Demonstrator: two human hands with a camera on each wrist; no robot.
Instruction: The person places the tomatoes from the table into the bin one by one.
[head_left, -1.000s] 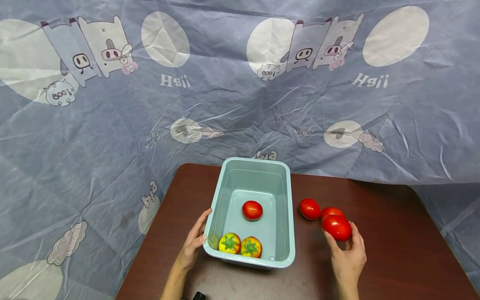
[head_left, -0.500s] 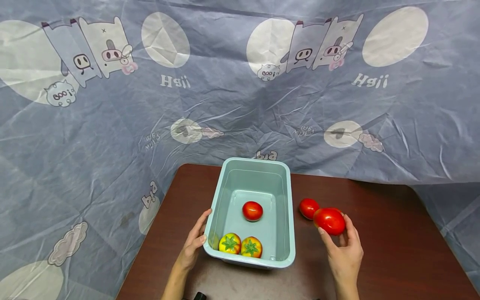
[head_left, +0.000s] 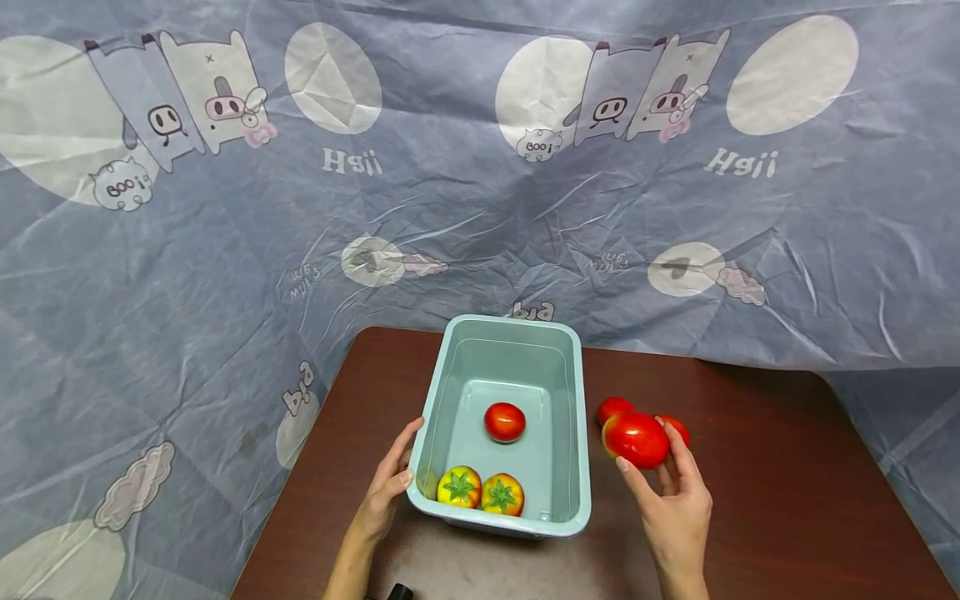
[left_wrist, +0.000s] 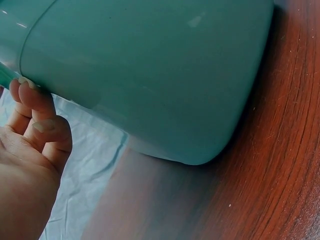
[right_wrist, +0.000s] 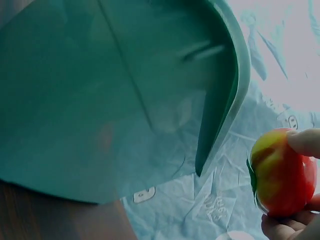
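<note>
My right hand [head_left: 678, 517] pinches a red tomato [head_left: 636, 440] between thumb and fingers, to the right of a grey-green plastic bin [head_left: 510, 362]. In the right wrist view this tomato [right_wrist: 282, 172] shows a yellow-green side and a green leafy top. At the bin's near left corner, my left hand [head_left: 384, 492] holds the rim with thumb and fingers; the left wrist view has its curled fingertips against the bin's outer wall [left_wrist: 150, 75]. Inside the bin lie a red tomato [head_left: 505, 422] and two yellow-red tomatoes [head_left: 481, 490] with green star-shaped tops up.
Behind the held tomato, two more red tomatoes, a left one [head_left: 615, 408] and a partly hidden right one [head_left: 677, 427], lie on the dark brown table [head_left: 787, 483]. A grey-blue printed cloth [head_left: 480, 192] hangs behind the table. A small black object [head_left: 401, 592] shows at the bottom edge.
My right hand has carried the tomato leftward toward the bin, passing in front of the two tomatoes on the table. The left hand and the bin have stayed in place.
</note>
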